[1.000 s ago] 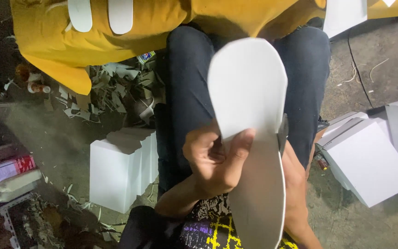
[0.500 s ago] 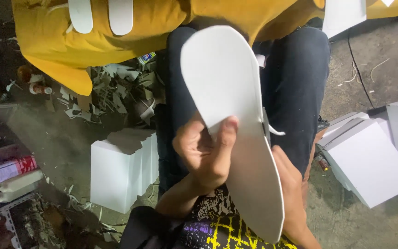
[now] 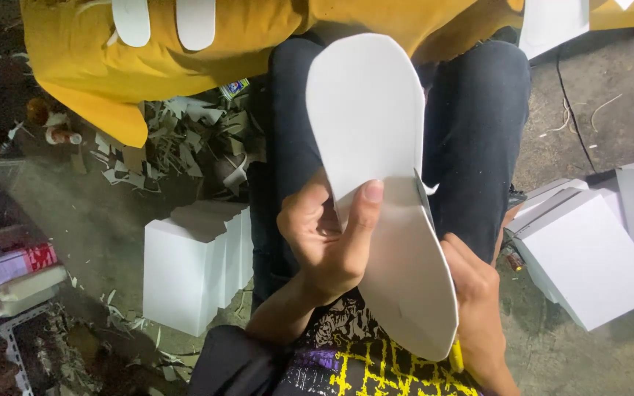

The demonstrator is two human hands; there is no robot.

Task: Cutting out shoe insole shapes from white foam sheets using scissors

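Left hand (image 3: 328, 238) pinching a white foam sole (image 3: 379, 183), thumb pressed flat across its face near the middle, fingers curled behind. Sole held up over the lap, rounded end pointing away, narrower end near the body, above dark trousers (image 3: 478, 125). Right hand (image 3: 478, 315) at the sole's right edge, closed around a yellow-handled tool (image 3: 455, 357); blade mostly hidden behind the sole, so kind of tool unclear. To the left on the floor, a stack of white foam blocks (image 3: 192, 271) beside a heap of paper scraps (image 3: 185, 147). To the right, more white sheets (image 3: 588, 253) stacked at an angle. Above, yellow cloth (image 3: 89, 66) carrying two small white cutouts (image 3: 163, 22).
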